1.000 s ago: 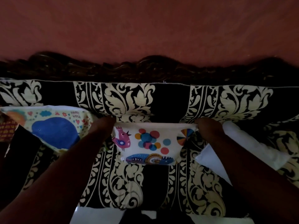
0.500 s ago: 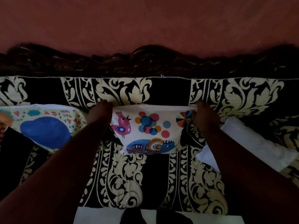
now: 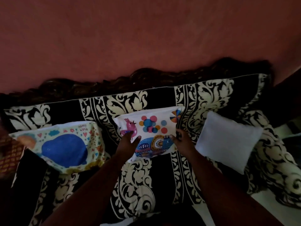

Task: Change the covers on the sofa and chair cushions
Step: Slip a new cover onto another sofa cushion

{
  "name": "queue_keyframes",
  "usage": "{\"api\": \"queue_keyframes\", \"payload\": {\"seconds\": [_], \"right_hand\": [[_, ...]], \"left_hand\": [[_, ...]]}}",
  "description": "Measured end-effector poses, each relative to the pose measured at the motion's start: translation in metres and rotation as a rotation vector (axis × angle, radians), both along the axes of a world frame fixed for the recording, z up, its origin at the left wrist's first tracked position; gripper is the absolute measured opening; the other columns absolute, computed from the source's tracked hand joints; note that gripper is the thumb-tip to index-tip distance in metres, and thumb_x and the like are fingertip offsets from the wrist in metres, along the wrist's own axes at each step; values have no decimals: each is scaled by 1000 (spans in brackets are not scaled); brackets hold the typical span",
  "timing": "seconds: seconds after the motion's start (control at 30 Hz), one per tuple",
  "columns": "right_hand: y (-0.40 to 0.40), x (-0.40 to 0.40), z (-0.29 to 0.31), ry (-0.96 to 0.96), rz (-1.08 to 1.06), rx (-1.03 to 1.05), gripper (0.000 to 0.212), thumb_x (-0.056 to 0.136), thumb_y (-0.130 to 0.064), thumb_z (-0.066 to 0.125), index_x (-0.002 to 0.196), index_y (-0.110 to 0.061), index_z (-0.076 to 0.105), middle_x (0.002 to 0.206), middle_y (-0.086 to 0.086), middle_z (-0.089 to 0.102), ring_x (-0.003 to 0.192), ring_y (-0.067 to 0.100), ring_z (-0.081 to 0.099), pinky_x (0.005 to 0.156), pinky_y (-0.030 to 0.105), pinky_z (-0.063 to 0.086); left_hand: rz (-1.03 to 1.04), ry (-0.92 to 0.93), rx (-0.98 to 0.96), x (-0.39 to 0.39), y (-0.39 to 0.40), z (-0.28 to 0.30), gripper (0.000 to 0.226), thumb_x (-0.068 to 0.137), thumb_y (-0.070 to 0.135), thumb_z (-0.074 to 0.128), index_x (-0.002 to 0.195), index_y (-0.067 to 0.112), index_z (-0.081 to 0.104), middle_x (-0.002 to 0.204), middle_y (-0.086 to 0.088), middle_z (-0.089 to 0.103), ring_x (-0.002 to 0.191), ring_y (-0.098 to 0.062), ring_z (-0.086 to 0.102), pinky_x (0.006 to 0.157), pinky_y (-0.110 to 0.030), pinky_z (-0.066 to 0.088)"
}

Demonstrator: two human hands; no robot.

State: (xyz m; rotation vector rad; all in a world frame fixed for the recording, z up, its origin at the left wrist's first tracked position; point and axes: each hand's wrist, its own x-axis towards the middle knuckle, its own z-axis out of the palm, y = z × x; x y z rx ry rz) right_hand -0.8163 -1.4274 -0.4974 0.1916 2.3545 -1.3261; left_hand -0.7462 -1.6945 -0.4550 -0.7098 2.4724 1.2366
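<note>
The bird-print cushion [image 3: 151,128] leans against the sofa back in the middle. My left hand [image 3: 128,141] lies flat on its lower left face, fingers reaching the pink bird. At the cushion's lower right edge, my right hand [image 3: 180,139] has its thumb on the face and its fingers curled at the edge. A whale-print cushion [image 3: 65,147] leans to the left. To the right stands a plain white cushion [image 3: 228,141] with no printed cover. All rest on the sofa [image 3: 135,180], which is draped in black and cream floral fabric.
A carved dark wooden sofa frame [image 3: 146,75] runs along the top of the backrest, with a red wall [image 3: 146,33] behind it. A patterned red cloth [image 3: 9,154] shows at the far left. White fabric [image 3: 123,222] lies at the seat's front edge.
Both hands have slid from the cushion's top corners down to its lower face and edge. The view has swung and tilted, bringing the white cushion fully into sight.
</note>
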Motion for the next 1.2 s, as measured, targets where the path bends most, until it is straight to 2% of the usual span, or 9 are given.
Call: {"api": "queue_keyframes", "payload": {"seconds": [0.13,0.3,0.47,0.6,0.73,0.87,0.97,1.1,1.2], "right_hand": [[-3,70,52,24,-208,-59,65,96,-41,64,149,-11,42,149,11,46,134,29,49,104,40,46],[18,145,101,132,-420,-58,53,98,-36,62,141,-8,49,138,10,54,123,23,54,84,21,40],[83,212,136,210,-647,-107,54,97,-46,60,141,-18,48,139,6,47,118,21,51,87,32,44],[144,274,159,307,-849,-114,53,95,-46,65,136,-15,52,131,6,57,115,23,58,93,35,48],[215,336,192,402,-985,-94,36,100,-28,60,129,-9,54,116,1,59,107,17,59,78,11,47],[289,400,212,460,-1146,-116,50,97,-42,62,138,-16,49,130,5,61,111,19,62,86,30,53],[350,460,228,517,-1246,-44,48,99,-39,60,137,-12,49,123,3,58,103,14,57,74,21,46],[429,528,235,523,-1325,-6,56,96,-47,61,141,-18,48,139,9,52,122,22,54,98,36,48],[486,570,241,548,-1357,13,56,95,-49,60,141,-20,47,142,10,51,125,23,53,102,40,47]], "left_hand": [[-37,-5,186,26,18,33,61,97,48,59,145,12,49,150,-10,48,137,-22,47,94,-15,34],[-320,97,221,52,57,74,62,97,50,54,145,11,49,146,-4,49,135,-21,47,94,-20,35],[-558,149,240,77,130,121,49,97,51,57,128,12,61,127,0,59,116,-18,57,93,-27,43],[-767,210,291,89,206,141,93,73,89,50,128,15,62,132,-5,63,121,-24,59,105,-41,46],[-930,243,330,129,298,179,62,98,49,56,148,14,45,148,-2,48,134,-20,47,100,-24,36],[-1071,309,359,177,389,205,57,101,32,57,150,9,38,133,7,46,128,-17,47,85,-16,39],[-1164,393,404,223,461,224,61,98,39,61,148,13,39,140,3,49,126,-13,50,92,-20,42],[-1305,433,482,277,547,237,45,98,37,63,135,14,52,128,4,60,110,-3,58,99,-30,47],[-1321,398,473,307,614,233,83,87,64,63,150,18,36,144,-4,52,129,-16,53,112,-42,41]]}}
